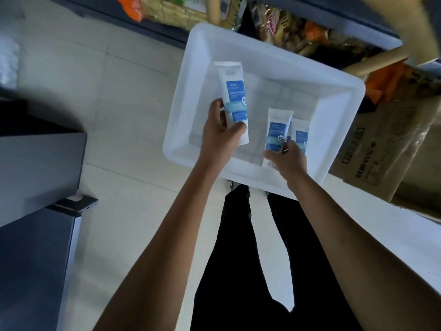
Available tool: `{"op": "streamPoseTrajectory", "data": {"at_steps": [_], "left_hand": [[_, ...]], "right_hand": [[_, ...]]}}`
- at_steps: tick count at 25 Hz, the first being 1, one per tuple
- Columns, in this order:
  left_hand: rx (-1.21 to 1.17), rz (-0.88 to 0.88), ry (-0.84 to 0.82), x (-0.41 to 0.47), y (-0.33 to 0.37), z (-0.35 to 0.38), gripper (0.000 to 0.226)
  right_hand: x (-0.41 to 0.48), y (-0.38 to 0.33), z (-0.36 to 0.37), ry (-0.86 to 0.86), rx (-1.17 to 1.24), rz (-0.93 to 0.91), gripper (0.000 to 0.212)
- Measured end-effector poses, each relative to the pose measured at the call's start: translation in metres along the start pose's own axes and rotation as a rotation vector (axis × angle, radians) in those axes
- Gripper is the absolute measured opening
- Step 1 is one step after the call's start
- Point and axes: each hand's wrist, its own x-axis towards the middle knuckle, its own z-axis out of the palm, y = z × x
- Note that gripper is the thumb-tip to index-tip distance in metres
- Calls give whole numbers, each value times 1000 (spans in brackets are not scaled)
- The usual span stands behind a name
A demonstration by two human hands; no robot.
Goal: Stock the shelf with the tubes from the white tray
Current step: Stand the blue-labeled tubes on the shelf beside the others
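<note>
A white tray (338, 96) stands on the floor in front of my feet. My left hand (220, 134) grips a white tube with a blue label (232, 91), held upright above the tray's left side. My right hand (287, 157) reaches into the tray and pinches a second tube of the same kind (275, 132). A third tube (301, 137) sits right beside it, partly hidden behind my fingers. The rest of the tray's bottom is bare.
Beyond the tray, a low shelf (334, 10) holds bagged snacks (281, 27) and orange packs. A cardboard box (381, 151) stands to the right of the tray. A dark cabinet (35, 175) is on the left. My legs in dark trousers stand below.
</note>
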Motion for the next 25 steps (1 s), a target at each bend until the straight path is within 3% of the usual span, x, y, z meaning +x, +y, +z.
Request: {"op": "streamPoseTrajectory", "data": {"at_steps": [14, 25], "left_hand": [[-236, 298, -30, -170, 156, -22, 44], [-332, 555, -87, -241, 290, 2, 37]], "right_hand": [[-204, -78, -189, 72, 65, -558, 53], [-299, -148, -335, 203, 315, -844, 41]]}}
